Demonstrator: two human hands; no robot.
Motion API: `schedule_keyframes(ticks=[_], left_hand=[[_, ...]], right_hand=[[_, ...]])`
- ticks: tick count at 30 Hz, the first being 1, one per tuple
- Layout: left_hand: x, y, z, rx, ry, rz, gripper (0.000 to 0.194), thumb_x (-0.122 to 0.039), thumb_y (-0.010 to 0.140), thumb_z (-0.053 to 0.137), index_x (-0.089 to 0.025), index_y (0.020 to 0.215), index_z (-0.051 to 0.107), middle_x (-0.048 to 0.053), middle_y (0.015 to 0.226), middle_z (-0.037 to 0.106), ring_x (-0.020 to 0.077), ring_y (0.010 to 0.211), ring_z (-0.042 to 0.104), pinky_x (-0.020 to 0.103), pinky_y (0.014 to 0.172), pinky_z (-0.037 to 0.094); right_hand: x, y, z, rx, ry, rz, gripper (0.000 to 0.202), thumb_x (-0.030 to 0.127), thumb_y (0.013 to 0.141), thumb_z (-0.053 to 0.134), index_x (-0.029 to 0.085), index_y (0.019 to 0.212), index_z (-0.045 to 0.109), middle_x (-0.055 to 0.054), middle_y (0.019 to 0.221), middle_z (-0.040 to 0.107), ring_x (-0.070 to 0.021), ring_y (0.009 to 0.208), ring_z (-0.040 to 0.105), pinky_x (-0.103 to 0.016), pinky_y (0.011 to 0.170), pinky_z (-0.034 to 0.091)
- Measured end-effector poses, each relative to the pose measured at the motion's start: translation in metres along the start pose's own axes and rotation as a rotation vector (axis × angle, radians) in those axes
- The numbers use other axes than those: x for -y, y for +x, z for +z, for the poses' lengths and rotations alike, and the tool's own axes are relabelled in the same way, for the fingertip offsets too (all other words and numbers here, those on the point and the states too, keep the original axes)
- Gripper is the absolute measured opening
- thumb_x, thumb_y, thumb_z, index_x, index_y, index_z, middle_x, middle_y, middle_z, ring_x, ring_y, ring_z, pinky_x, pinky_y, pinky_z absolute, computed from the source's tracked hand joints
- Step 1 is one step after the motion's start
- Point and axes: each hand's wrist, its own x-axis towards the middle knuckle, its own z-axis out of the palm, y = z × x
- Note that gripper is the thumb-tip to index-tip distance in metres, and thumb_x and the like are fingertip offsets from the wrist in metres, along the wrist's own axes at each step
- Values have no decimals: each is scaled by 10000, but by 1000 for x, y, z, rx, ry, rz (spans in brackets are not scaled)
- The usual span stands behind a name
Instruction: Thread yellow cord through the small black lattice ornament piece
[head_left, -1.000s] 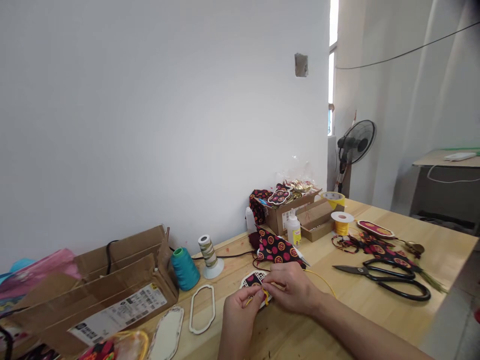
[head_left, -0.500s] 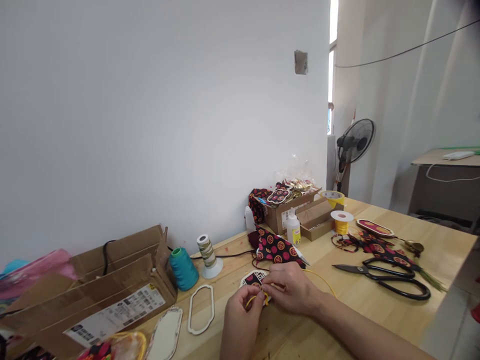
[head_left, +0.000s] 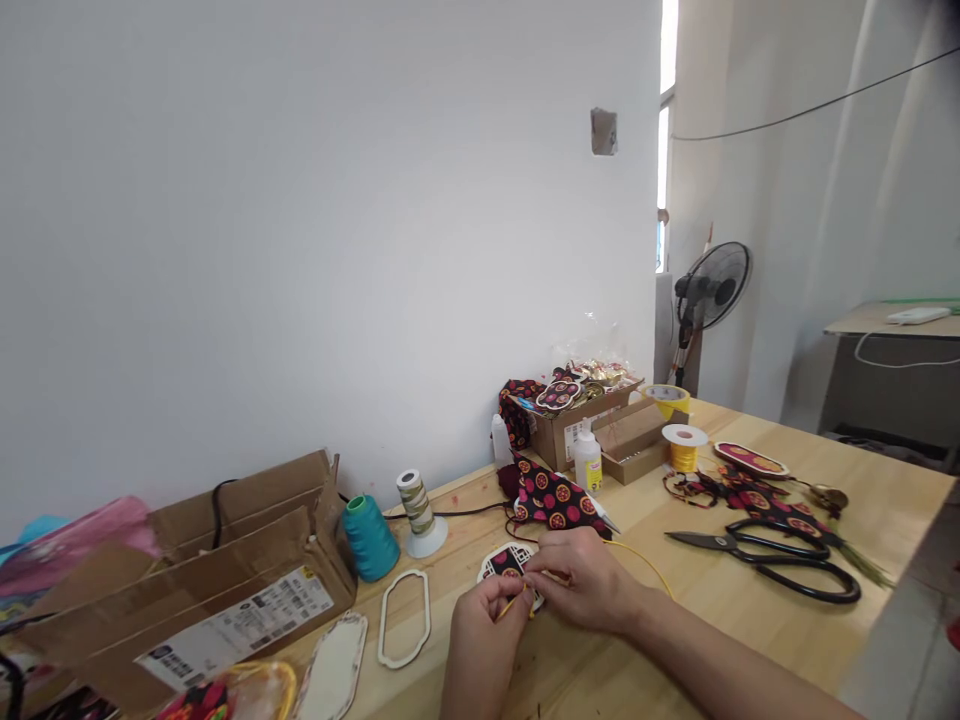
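A round ornament (head_left: pixel 504 562) with a white lattice rim and dark patterned fabric lies on the table, its near part covered by my fingers. My left hand (head_left: pixel 489 628) is closed at its near edge, pinching a short loop of yellow cord (head_left: pixel 639 553). Right beside it, my right hand (head_left: pixel 585 582) is also closed, fingertips meeting the left ones over the cord at the ornament. From behind the right hand the cord curves out across the wood. The exact knot or hole between the fingertips is hidden.
Black-handled scissors (head_left: pixel 772 558) and a yellow cord spool (head_left: pixel 683 449) lie on the right. Patterned fabric (head_left: pixel 555 497) and a glue bottle (head_left: pixel 588 460) stand behind the hands. Leftward are an oval frame (head_left: pixel 405 618), a teal thread cone (head_left: pixel 370 538) and a cardboard box (head_left: pixel 225 590).
The yellow loop at my left fingertips looks smaller and flatter. My fingers have shifted slightly, and more of the ornament's fabric shows. The view has tilted a little.
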Motion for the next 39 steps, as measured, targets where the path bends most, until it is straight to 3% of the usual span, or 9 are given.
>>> schedule_keyframes(ticks=[10, 16, 21, 30, 39], left_hand=[[0, 1, -2, 16, -69, -16, 167, -274, 530, 637, -110, 558, 649, -4, 479, 595, 116, 472, 461, 207, 475, 324], [-5, 0, -1, -8, -187, -86, 165, -250, 462, 666, -117, 557, 639, -39, 409, 547, 92, 420, 429, 192, 441, 296], [-3, 1, 0, -6, -172, -63, 212, -227, 471, 663, -99, 637, 637, -96, 343, 415, 49, 366, 304, 172, 398, 210], [3, 4, -1, 2, -164, -62, 215, -272, 505, 655, -88, 616, 639, -12, 449, 586, 97, 449, 453, 201, 462, 325], [-2, 1, -1, 15, -131, -64, 159, -257, 516, 633, -102, 547, 642, -37, 405, 548, 82, 419, 411, 192, 439, 288]], right_hand=[[2, 0, 2, 15, -32, 19, 196, 197, 775, 448, 181, 655, 603, -1, 568, 575, -102, 528, 500, -200, 455, 289], [1, 1, 1, 9, -20, 34, 237, 212, 792, 427, 180, 643, 608, -10, 545, 569, -105, 527, 501, -199, 457, 292], [-1, 0, 3, -7, 21, 46, 242, 225, 807, 410, 181, 712, 629, -19, 575, 580, -107, 553, 509, -196, 478, 308], [-1, 0, 3, 11, -30, 44, 245, 221, 790, 428, 174, 618, 596, -3, 552, 566, -94, 527, 489, -198, 460, 281], [1, 0, 3, 23, -58, 30, 222, 204, 781, 435, 177, 611, 575, 8, 556, 564, -90, 529, 487, -200, 456, 265]])
